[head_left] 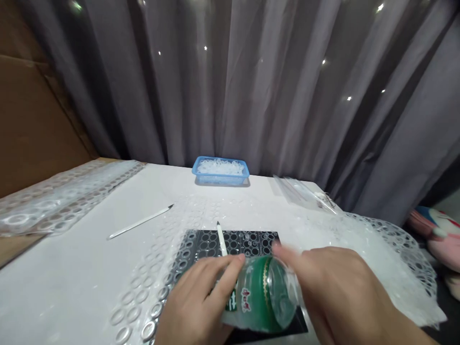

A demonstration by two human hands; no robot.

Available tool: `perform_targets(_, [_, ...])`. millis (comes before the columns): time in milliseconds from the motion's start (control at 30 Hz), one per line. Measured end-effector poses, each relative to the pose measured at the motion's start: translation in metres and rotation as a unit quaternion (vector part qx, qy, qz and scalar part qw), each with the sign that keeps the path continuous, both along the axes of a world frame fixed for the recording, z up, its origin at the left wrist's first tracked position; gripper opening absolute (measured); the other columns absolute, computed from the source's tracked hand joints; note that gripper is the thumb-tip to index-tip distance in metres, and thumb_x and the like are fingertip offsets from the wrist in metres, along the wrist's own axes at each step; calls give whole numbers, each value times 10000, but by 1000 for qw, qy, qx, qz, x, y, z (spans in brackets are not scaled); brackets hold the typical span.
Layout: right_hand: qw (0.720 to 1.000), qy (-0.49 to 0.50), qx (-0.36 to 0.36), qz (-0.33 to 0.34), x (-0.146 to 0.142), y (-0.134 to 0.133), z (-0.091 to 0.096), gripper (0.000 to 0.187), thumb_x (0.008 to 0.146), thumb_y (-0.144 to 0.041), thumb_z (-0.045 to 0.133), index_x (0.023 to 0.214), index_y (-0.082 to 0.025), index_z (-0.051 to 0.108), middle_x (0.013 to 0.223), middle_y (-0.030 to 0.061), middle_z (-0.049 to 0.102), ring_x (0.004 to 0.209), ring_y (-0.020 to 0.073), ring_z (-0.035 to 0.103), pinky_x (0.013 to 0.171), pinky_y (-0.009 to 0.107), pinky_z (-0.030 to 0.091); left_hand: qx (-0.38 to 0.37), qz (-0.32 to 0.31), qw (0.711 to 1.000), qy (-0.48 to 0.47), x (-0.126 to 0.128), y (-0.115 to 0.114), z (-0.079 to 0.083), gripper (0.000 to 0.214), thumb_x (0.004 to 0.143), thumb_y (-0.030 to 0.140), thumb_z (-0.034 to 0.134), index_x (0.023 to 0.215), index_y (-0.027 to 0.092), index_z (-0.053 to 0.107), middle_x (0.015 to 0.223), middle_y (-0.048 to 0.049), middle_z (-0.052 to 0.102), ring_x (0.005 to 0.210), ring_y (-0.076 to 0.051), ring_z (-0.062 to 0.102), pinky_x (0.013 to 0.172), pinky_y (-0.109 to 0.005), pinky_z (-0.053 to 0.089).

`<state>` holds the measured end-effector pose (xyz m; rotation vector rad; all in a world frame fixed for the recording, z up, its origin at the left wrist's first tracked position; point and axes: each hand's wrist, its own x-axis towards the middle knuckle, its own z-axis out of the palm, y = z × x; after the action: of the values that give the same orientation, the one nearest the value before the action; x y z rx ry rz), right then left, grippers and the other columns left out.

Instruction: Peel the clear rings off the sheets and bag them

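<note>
A clear plastic bottle (264,294) with a green label lies tilted on its side between my hands, its bottom toward the camera. My left hand (196,306) wraps its fingers round the bottle's left side. My right hand (334,287) closes on the right side, its fingertips blurred. Under the bottle lies a black mat (233,242) covered by a clear sheet punched with rings. A white stylus (222,238) rests on the mat just beyond my left hand.
A second white stylus (140,222) lies on the white table (72,278). A blue basket (220,171) of clear rings stands at the back. Punched clear sheets lie at left (53,201) and right (388,254). Grey curtain (251,81) behind.
</note>
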<state>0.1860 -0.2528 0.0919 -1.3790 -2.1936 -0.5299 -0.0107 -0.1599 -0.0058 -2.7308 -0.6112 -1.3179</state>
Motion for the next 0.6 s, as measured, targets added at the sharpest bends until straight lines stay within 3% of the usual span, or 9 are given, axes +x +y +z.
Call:
perform_targets(100, [990,93,-90,-61,6,2,-9,367,979,-211,311,1324,-145,417,439,-84,454,342,100,435,362,187,314,10,38,999,2,2,5,0,557,766,66,487,1286,264,485,1093,-73,663,939,-250,640,774,-394,529])
perform_targets(133, [991,96,-83,-46,9,3,-11,369,990,-256,314,1330,-142,401,460,-77,476,368,104,462,381,189,336,-19,19,1000,8,2,6,1,552,763,102,522,1290,258,475,1094,-70,662,935,-245,643,765,-376,539])
perform_targets(233, [997,18,41,57,18,5,-17,356,982,-378,346,1236,-162,470,553,-25,545,479,139,527,487,246,401,-118,-56,991,20,2,6,5,592,721,228,633,1284,233,449,1083,-53,669,900,-210,662,712,-284,570])
perform_targets(333, [988,-32,70,132,22,10,-19,323,974,-382,334,1112,-182,548,550,-21,513,478,144,486,497,277,373,-119,-70,990,16,1,3,6,577,737,253,628,1286,248,447,1079,-47,677,893,-206,671,711,-273,579])
perform_targets(433, [988,33,14,149,21,16,-18,302,955,-308,330,1056,-179,583,572,-18,511,484,130,476,492,266,366,-79,-44,996,15,0,3,2,555,795,265,581,1330,258,435,1114,-68,666,937,-233,660,742,-321,579])
perform_targets(500, [982,135,-50,126,18,20,-19,282,951,-263,338,1063,-173,582,639,-10,569,522,109,516,516,239,399,-66,-10,998,11,0,7,-2,544,822,289,571,1347,252,432,1139,-82,653,962,-253,652,758,-356,576])
perform_targets(600, [941,287,-161,85,13,25,-27,285,968,-333,367,1101,-183,569,663,-31,595,515,77,528,507,185,418,-73,22,997,0,1,14,-10,529,839,327,564,1347,246,445,1141,-86,650,963,-268,653,758,-381,578])
